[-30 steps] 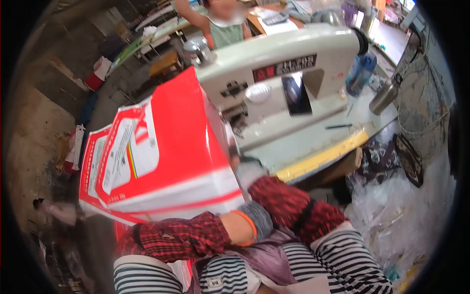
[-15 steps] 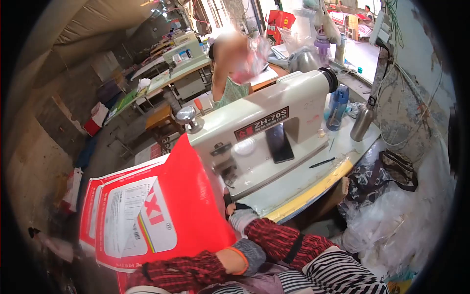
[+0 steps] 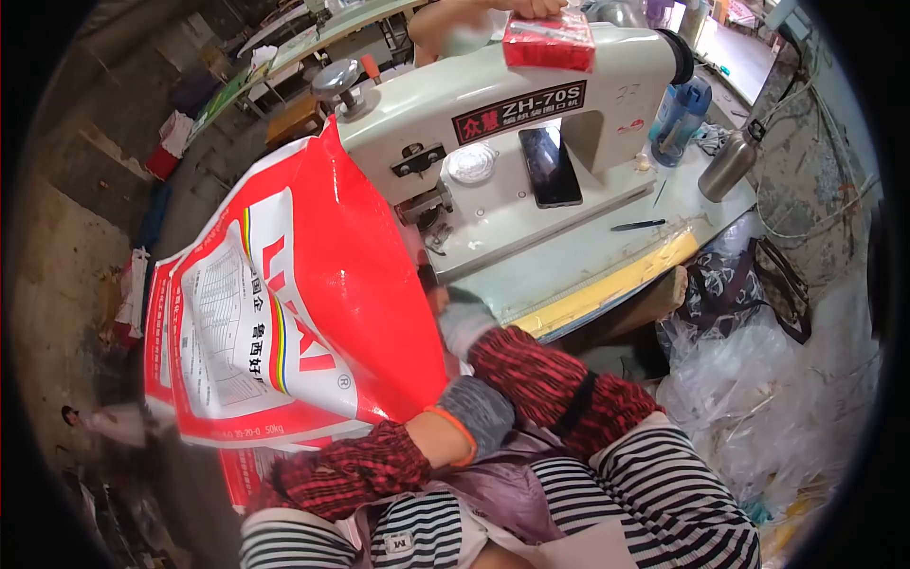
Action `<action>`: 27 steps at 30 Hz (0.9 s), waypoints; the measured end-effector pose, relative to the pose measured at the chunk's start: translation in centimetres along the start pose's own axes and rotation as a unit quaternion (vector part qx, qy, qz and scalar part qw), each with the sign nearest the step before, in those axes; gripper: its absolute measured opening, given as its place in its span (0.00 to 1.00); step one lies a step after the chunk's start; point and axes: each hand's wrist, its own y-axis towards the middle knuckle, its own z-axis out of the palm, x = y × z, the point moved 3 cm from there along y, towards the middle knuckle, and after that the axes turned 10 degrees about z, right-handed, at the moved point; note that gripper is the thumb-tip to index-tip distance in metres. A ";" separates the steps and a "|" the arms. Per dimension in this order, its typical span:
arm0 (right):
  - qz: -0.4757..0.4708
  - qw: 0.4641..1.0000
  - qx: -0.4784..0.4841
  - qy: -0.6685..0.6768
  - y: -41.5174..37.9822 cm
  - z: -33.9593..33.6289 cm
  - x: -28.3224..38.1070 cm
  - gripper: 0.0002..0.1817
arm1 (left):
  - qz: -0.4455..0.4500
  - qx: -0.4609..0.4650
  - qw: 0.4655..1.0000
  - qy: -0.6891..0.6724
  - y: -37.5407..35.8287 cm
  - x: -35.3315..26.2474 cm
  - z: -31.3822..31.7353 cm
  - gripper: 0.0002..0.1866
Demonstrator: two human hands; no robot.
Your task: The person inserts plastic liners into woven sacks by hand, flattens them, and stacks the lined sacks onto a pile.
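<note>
A large red and white printed bag (image 3: pixel 360 275) lies at the left of the sewing machine (image 3: pixel 408 104), its right edge under the machine's needle end. My right hand (image 3: pixel 463 321), in a grey glove, is closed at the bag's right edge by the machine bed; its fingertips are blurred. Lower down, my left hand (image 3: pixel 482 415), also in a grey glove with an orange band at the wrist, rests against the bag's lower right edge. Its fingers are hidden.
A co-worker's hand (image 3: pixel 538 8) holds a red box (image 3: pixel 550 43) over the machine's top. On the worktable (image 3: pixel 607 266) are a phone (image 3: pixel 550 169), a pen (image 3: pixel 638 226), a blue bottle (image 3: pixel 681 123) and a metal flask (image 3: pixel 732 163). Clear plastic (image 3: pixel 739 398) lies at the right.
The view has tilted down, so the machine appears higher. More of the bag's print shows, and its surface has shifted. The co-worker's hand and red box have come to the machine's top.
</note>
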 end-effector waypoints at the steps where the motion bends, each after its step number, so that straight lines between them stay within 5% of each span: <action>1: -0.007 0.988 0.046 -0.150 -0.8 1.9 -0.5 0.15 | 0.032 -0.009 0.999 0.009 -0.1 -0.6 0.1 0.09; 4: -0.061 0.977 0.126 -0.159 -2.9 2.3 -1.6 0.16 | 0.105 0.054 0.989 0.087 -1.6 1.8 -2.4 0.10; 6: -0.016 0.990 0.009 0.142 -3.1 1.6 -2.5 0.16 | 0.084 0.000 0.990 0.110 -3.8 4.5 -9.2 0.08; 7: -0.014 0.989 0.008 0.145 -3.0 1.5 -2.1 0.16 | 0.047 0.037 0.971 0.232 -4.9 7.3 -9.2 0.07; 9: 0.054 0.998 -0.031 0.021 -2.8 -0.1 -0.5 0.16 | -0.051 0.265 0.927 0.259 -5.9 12.7 -12.4 0.09; 11: 0.090 0.993 0.071 -0.037 -0.5 -0.6 -0.5 0.15 | -0.058 0.407 0.900 0.143 -5.6 10.9 -12.7 0.11; 13: -0.031 0.994 -0.010 -0.101 2.2 0.4 -0.4 0.16 | 0.064 0.322 0.942 0.072 -6.2 6.3 -8.1 0.13; 15: 0.061 0.997 0.000 -0.040 0.9 -4.2 2.4 0.16 | 0.155 0.341 0.927 -0.041 -4.1 3.3 -4.0 0.15; 17: 0.104 0.994 0.027 -0.024 2.0 -1.6 0.6 0.24 | 0.146 0.205 0.951 -0.180 -2.2 3.8 0.1 0.20; 18: 0.098 0.995 0.021 -0.028 1.7 -1.2 0.3 0.25 | 0.147 0.206 0.950 -0.184 -2.5 3.7 2.6 0.20; 20: 0.081 0.995 0.015 -0.061 0.4 -1.1 0.2 0.27 | -0.086 0.069 0.893 -0.436 -3.8 4.7 4.8 0.27; 24: 0.067 0.993 0.012 -0.095 1.0 -0.5 0.2 0.31 | -0.166 0.013 0.878 -0.449 -5.3 4.7 4.2 0.30; 25: 0.051 0.996 -0.003 0.076 2.2 0.4 -1.0 0.26 | -0.219 -0.017 0.875 -0.432 -4.9 5.0 4.1 0.27; 27: 0.009 0.996 -0.058 0.065 4.3 1.7 -1.6 0.24 | -0.320 -0.071 0.857 -0.398 -4.3 5.7 4.9 0.25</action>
